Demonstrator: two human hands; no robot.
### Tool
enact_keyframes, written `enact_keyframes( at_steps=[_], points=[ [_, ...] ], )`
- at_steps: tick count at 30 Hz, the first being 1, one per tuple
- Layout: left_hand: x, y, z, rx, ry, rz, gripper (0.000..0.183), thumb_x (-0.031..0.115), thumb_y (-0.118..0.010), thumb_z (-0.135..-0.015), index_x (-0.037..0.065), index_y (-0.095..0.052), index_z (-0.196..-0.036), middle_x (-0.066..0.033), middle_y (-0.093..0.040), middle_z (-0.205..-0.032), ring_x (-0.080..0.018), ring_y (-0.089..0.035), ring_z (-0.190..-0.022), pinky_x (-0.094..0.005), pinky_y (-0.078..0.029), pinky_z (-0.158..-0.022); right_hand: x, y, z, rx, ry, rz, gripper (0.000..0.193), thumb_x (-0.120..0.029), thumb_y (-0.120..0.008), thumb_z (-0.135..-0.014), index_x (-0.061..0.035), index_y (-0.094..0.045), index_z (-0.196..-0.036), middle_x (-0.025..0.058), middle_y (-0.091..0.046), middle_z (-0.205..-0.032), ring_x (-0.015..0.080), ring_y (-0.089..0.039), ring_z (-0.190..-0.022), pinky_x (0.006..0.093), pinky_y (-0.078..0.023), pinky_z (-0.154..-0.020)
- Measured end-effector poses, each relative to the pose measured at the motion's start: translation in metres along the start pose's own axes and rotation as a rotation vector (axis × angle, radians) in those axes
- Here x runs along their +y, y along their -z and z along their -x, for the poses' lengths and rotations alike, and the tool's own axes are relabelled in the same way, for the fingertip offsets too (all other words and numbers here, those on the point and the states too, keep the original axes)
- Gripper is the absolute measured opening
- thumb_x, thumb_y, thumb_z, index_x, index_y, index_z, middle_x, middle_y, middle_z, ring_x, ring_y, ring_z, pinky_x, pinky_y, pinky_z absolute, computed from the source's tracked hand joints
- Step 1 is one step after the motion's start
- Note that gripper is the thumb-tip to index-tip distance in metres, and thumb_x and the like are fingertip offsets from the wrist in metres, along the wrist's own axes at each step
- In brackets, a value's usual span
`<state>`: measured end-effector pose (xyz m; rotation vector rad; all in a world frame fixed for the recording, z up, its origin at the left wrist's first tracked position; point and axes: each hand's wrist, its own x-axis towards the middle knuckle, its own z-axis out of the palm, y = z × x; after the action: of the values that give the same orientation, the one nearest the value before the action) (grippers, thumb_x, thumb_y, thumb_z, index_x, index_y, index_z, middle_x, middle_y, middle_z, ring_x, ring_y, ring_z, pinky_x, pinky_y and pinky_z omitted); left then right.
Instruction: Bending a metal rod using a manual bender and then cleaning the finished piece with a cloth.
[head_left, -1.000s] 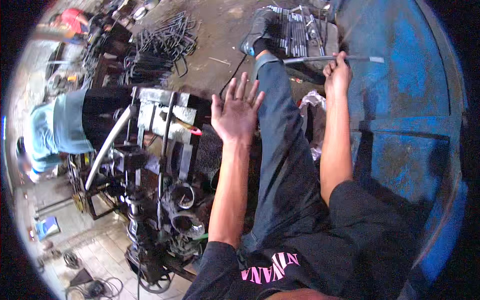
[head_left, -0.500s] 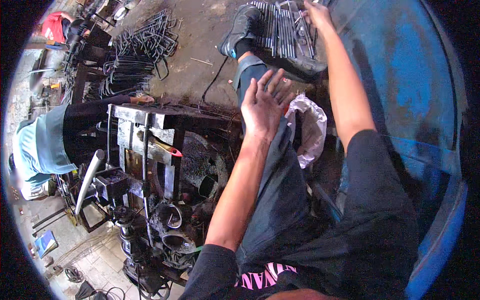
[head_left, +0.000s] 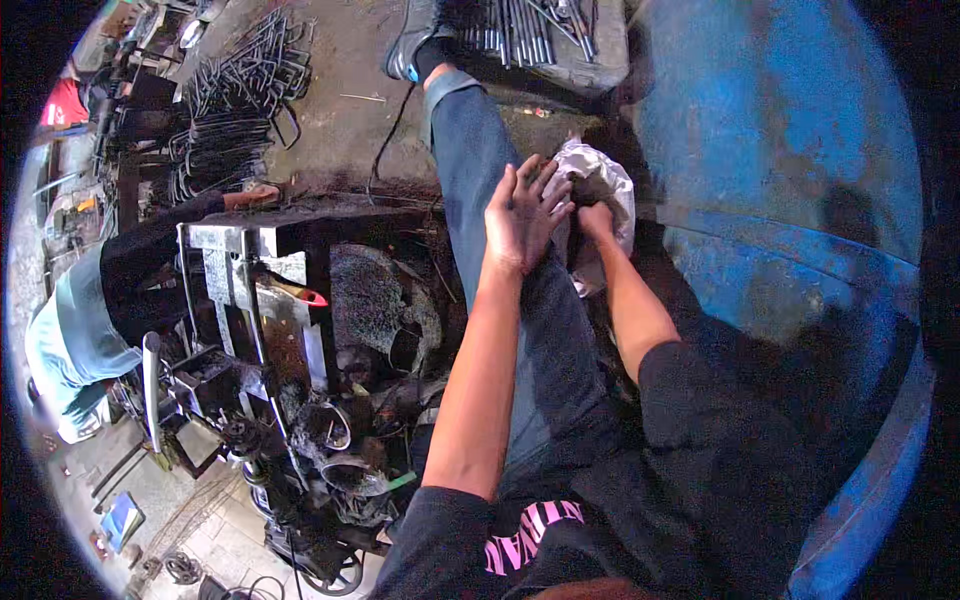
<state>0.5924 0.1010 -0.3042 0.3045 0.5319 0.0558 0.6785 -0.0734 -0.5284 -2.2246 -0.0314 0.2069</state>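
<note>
My left hand (head_left: pixel 522 218) rests by my bent knee, palm partly turned up, its fingers spread and dark with grime; nothing is in it. Just to its right, my right hand (head_left: pixel 598 222) reaches into the mouth of a crumpled white sack (head_left: pixel 622 190). The fingers of that hand are hidden inside the dark opening, so their grip does not show. What lies in the sack cannot be made out. Beyond my outstretched leg, several metal rods (head_left: pixel 515 38) with bright ends lie side by side near my shoe (head_left: pixel 405 52).
A heap of bent dark rods (head_left: pixel 235 110) lies on the floor at far left. Nearer stands a grimy machine frame with a red-tipped brush (head_left: pixel 305 294) on it. A person in a light blue top (head_left: pixel 85 315) bends over at left. A large blue metal surface (head_left: pixel 790 130) flanks my right.
My right hand has come back from the rods into the white sack. The view has shifted, so the rods now sit higher in it. My left hand stays open by the knee.
</note>
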Motion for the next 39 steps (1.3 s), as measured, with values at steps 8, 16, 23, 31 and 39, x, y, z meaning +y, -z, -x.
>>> enact_keyframes(
  at_steps=[8, 16, 23, 31, 39],
  points=[
    [0.0, 0.003, 0.007, 0.003, -0.039, -0.083, 0.073, 0.053, -0.034, -0.103, 0.006, -0.017, -0.157, -0.0211, -0.026, -0.16, -0.044, -0.031, -0.144, -0.0552, -0.025, -0.118, 0.005, -0.012, 0.009, -0.103, -0.141, -0.175, 0.027, -0.021, -0.058, -0.09, 0.004, -0.065, -0.083, 0.0104, -0.062, -0.07, 0.025, -0.057, -0.065, 0.0385, -0.049, -0.065],
    [0.005, 0.0, 0.008, 0.028, -0.027, -0.123, 0.075, 0.056, -0.032, -0.103, 0.005, -0.018, -0.157, -0.0218, -0.026, -0.16, -0.0437, -0.034, -0.143, -0.0542, -0.029, -0.116, -0.005, -0.036, 0.004, -0.22, -0.261, -0.366, 0.026, -0.021, -0.058, -0.091, 0.0032, -0.064, -0.083, 0.0096, -0.06, -0.069, 0.0247, -0.056, -0.064, 0.0381, -0.048, -0.064],
    [0.015, -0.002, 0.005, 0.041, -0.015, -0.144, 0.077, 0.057, -0.031, -0.103, 0.006, -0.015, -0.157, -0.0222, -0.025, -0.161, -0.0444, -0.035, -0.142, -0.0553, -0.029, -0.115, -0.02, -0.048, 0.011, -0.31, -0.37, -0.529, 0.025, -0.02, -0.058, -0.091, 0.0026, -0.063, -0.083, 0.0089, -0.059, -0.068, 0.0244, -0.056, -0.063, 0.0378, -0.048, -0.063],
    [0.012, -0.01, 0.003, 0.034, -0.024, -0.174, 0.078, 0.059, -0.032, -0.102, 0.006, -0.016, -0.157, -0.0222, -0.028, -0.159, -0.0443, -0.035, -0.142, -0.0544, -0.03, -0.115, -0.015, -0.047, -0.002, -0.422, -0.445, -0.647, 0.024, -0.02, -0.057, -0.091, 0.0018, -0.063, -0.083, 0.0081, -0.057, -0.067, 0.024, -0.055, -0.062, 0.0375, -0.047, -0.062],
    [0.014, -0.002, 0.002, 0.017, -0.015, -0.134, 0.078, 0.059, -0.031, -0.102, 0.006, -0.017, -0.157, -0.0223, -0.028, -0.159, -0.0443, -0.035, -0.142, -0.0539, -0.031, -0.114, -0.007, -0.043, -0.003, -0.51, -0.55, -0.779, 0.023, -0.02, -0.057, -0.092, 0.0011, -0.062, -0.082, 0.0073, -0.055, -0.066, 0.0237, -0.054, -0.061, 0.0371, -0.046, -0.061]
  ],
)
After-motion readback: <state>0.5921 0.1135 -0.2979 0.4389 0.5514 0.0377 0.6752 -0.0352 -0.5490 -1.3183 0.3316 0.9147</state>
